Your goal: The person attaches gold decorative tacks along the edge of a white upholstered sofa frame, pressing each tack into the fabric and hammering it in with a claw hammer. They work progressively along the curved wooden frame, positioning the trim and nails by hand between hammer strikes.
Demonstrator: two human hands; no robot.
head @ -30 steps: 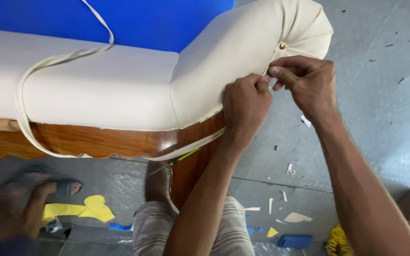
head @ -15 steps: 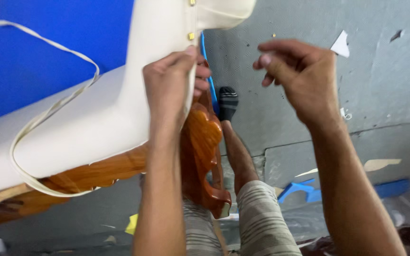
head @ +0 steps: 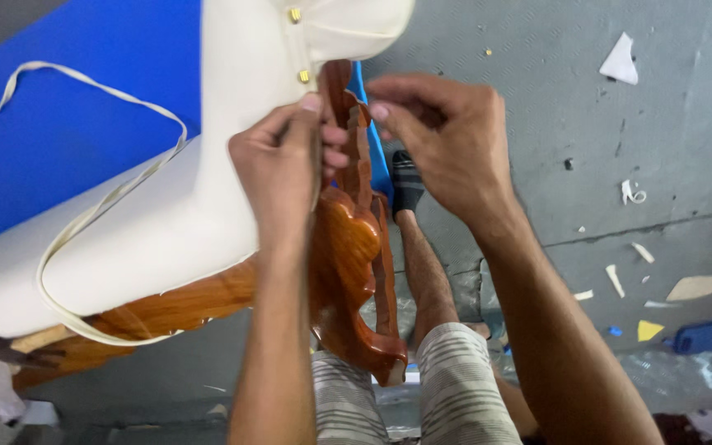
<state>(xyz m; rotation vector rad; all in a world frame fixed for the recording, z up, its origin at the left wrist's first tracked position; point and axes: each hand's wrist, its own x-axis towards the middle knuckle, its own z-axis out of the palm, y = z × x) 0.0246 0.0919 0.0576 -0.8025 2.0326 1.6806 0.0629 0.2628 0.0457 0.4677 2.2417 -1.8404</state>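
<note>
The left hand pinches the soft cream upholstery edge against the carved wooden frame; the right hand pinches beside it. The fabric looks pliable, probably slippery.

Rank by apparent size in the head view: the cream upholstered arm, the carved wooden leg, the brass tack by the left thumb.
1. Cream upholstered arm, by far the largest.
2. Carved wooden leg.
3. Brass tack, tiny, just above the left hand.
</note>
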